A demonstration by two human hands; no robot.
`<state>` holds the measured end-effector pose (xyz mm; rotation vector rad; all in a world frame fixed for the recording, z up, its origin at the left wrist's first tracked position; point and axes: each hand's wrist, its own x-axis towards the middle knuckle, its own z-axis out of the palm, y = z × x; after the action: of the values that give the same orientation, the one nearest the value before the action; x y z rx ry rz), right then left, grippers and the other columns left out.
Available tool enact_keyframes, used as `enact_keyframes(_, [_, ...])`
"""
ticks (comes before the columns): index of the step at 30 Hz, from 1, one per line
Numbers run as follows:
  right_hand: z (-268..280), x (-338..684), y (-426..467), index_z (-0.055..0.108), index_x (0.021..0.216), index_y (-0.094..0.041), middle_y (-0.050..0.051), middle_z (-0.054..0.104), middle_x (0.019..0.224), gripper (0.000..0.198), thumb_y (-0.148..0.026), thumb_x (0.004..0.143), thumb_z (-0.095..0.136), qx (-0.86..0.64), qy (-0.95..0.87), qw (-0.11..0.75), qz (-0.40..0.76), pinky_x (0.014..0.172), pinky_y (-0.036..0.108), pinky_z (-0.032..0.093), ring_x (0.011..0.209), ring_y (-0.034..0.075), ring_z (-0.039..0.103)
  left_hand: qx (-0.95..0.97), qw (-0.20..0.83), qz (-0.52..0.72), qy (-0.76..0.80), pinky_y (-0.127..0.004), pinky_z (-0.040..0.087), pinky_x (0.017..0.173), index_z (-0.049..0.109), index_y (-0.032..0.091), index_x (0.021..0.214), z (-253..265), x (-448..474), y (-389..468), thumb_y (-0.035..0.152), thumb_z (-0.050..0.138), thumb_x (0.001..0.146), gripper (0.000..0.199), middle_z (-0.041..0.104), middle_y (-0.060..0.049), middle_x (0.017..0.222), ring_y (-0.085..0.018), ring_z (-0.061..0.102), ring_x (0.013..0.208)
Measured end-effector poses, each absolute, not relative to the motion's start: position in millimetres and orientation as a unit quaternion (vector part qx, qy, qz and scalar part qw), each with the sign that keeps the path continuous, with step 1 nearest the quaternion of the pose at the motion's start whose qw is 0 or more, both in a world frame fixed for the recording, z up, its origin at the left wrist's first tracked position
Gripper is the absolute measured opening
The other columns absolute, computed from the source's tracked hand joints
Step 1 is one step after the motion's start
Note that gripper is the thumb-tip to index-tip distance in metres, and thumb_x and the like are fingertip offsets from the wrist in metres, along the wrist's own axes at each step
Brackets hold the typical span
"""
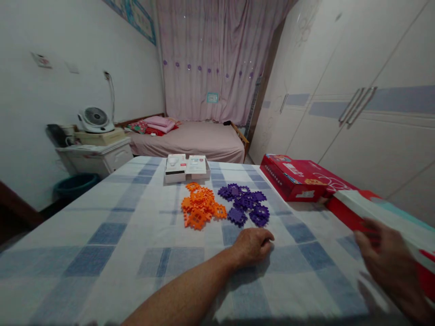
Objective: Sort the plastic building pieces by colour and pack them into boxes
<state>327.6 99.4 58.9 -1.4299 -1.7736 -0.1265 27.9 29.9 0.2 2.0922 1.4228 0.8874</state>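
My left hand (253, 246) rests on the checked tablecloth, its fingers loosely curled and a gap between thumb and forefinger; I see nothing in it. Just beyond it lies a loose pile of purple plastic interlocking pieces (246, 201), notched at the edges. A heap of similar orange pieces (199, 206) sits to the left of the purple ones. My right hand (387, 260), blurred, is at the right edge of the table with thumb and fingers apart and nothing visible between them. Beside it is a long red and white box (380, 213); whether they touch I cannot tell.
A white open box (186, 168) in two parts stands behind the orange heap. On the right is a red printed box (288, 176). Past the table are a bed (204, 136), a wardrobe (333, 90), and a cabinet (115, 156) carrying a fan (95, 118).
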Motion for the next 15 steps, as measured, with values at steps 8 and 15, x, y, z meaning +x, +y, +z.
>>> enact_keyframes(8, [59.6,116.4,141.8,0.054,0.115,-0.016,0.012,0.057,0.116,0.036,-0.03,0.083,0.049,-0.356,-0.864,0.318,0.16,0.08,0.037,0.052,0.076,0.016,0.062,0.841,0.172,0.176,0.481,-0.035,0.052,0.068,0.069,0.016,0.088,11.9,37.4,32.4,0.024,0.057,0.078,0.018,0.069,-0.014,0.092,-0.027,0.065,0.082])
enact_keyframes(15, [45.3,-0.9,169.0,0.05,0.127,-0.013,0.013,0.052,0.128,0.046,-0.017,0.082,0.052,-0.317,-0.906,0.226,0.167,0.085,0.03,0.047,0.075,0.011,0.059,0.829,0.152,0.307,0.442,-0.023,0.048,0.071,0.067,0.02,0.091,33.0,-39.2,8.5,0.014,0.051,0.081,0.02,0.07,-0.003,0.086,-0.015,0.063,0.076])
